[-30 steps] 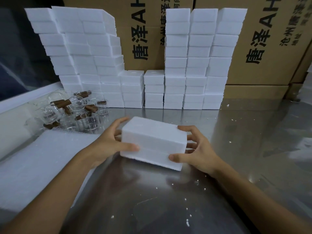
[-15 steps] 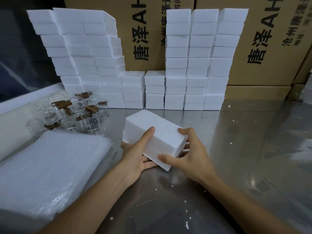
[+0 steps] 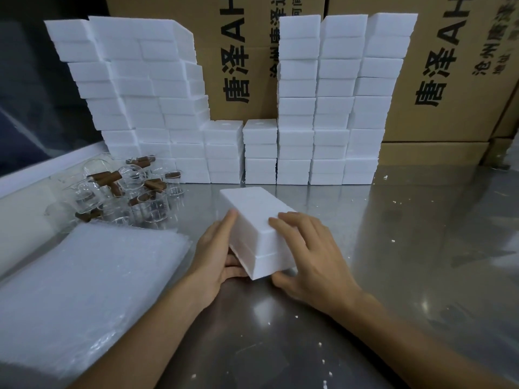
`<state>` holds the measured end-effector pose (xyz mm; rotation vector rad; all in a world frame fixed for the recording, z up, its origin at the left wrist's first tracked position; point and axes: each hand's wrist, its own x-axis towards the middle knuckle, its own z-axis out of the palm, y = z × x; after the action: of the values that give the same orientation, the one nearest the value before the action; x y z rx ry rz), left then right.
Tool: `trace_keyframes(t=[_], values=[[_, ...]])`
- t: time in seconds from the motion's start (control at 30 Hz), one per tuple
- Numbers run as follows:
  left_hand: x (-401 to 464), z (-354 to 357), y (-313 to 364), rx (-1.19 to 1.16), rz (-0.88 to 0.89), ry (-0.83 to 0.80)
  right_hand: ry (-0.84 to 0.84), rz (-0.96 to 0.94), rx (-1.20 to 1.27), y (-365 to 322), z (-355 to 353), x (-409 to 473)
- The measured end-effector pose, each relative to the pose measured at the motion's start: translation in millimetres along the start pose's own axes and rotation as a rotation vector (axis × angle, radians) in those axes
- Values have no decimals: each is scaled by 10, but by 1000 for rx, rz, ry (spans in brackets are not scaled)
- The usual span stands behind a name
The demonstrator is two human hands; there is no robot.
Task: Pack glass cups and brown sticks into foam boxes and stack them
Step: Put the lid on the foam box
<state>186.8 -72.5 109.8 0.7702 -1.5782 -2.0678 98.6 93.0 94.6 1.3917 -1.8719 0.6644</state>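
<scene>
A closed white foam box [image 3: 252,217] sits lengthwise in the middle of the steel table, its near end toward me. My left hand [image 3: 216,254] grips its left side, fingers partly under the near end. My right hand [image 3: 306,254] lies over its right top edge, thumb at the lower corner. A pile of glass cups [image 3: 134,203] with brown sticks [image 3: 105,178] lies at the far left. Tall stacks of foam boxes [image 3: 323,108] stand along the back.
A stack of bubble-wrap sheets [image 3: 78,290] lies at the near left. Printed cardboard cartons [image 3: 449,80] rise behind the foam stacks. Two low stacks [image 3: 259,153] stand between the taller ones. White foam crumbs dot the steel table [image 3: 421,248].
The box has been turned from crosswise to lengthwise between my hands. My left hand went from its left end to its left side, my right hand onto its top edge.
</scene>
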Motion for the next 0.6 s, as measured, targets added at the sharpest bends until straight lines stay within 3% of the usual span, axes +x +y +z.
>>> trace_keyframes(t=[0.13, 0.27, 0.6], values=[[152, -114, -152, 287, 335, 254, 56, -1, -109, 192, 66, 425], [194, -96, -255, 382, 414, 202, 75, -25, -209, 364, 198, 1196], [224, -100, -291, 458, 521, 199, -80, 30, -624, 1038, 830, 2453]])
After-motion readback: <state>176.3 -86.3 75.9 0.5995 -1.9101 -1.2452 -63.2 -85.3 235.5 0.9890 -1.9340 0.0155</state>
